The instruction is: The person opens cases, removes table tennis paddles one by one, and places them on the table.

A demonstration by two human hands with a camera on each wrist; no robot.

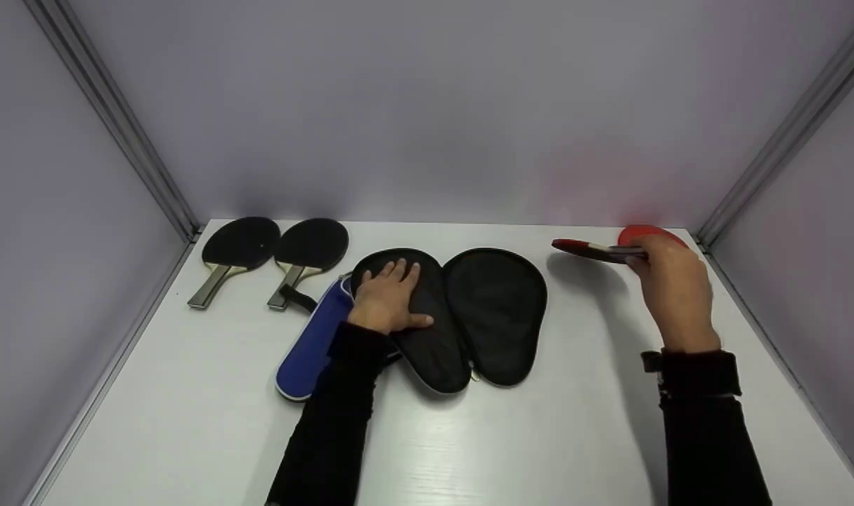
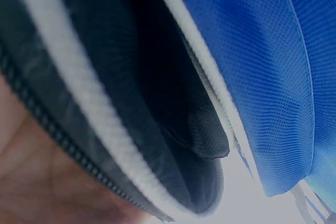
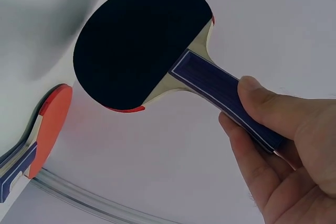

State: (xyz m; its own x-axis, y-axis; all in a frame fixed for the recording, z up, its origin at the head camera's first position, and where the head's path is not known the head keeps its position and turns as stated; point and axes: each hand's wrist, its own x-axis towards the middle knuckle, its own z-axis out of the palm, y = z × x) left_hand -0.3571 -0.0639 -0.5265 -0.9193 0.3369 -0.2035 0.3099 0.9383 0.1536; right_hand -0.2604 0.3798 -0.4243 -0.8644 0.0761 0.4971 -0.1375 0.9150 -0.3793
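My left hand (image 1: pixel 388 302) rests with spread fingers on the left half of an unzipped black paddle case (image 1: pixel 500 309), which lies spread out on the table. A blue paddle case (image 1: pixel 311 358) lies beside it, partly hidden by the hand and sleeve. In the left wrist view the palm (image 2: pixel 47 166) shows beside a zipper edge with white piping. My right hand (image 1: pixel 680 288) holds a table tennis paddle (image 3: pixel 142 45) by its blue handle, thumb on top, raised above the table. The paddle's black face shows in the right wrist view; seen from the head it is nearly edge-on.
Another paddle with a red face (image 1: pixel 641 230) lies at the back right, partly behind my right hand. Two black-faced paddles, one (image 1: pixel 240 242) left of the other (image 1: pixel 313 244), lie at the back left. Grey panels (image 1: pixel 441 112) enclose the white table (image 1: pixel 188 407) at back and sides.
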